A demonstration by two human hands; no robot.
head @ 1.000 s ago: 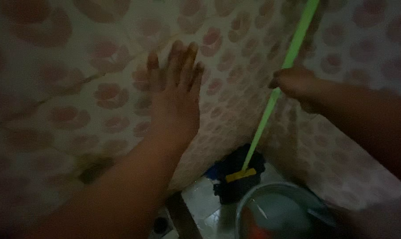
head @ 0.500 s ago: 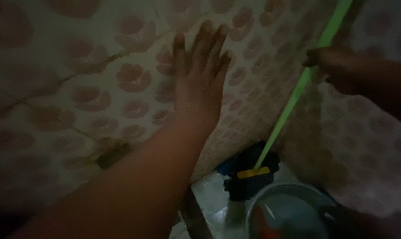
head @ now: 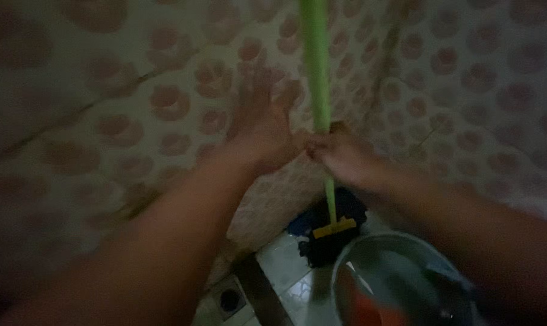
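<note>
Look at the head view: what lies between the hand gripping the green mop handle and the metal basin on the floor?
In the head view, below the right hand the green handle runs down to the dark mop head with its yellow clamp, just before the metal basin.

Smooth green plastic mop handle, dark cloth mop head, glossy tiled floor.

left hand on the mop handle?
No. The left hand lies flat on the tiled wall; only the right hand grips the green mop handle.
</note>
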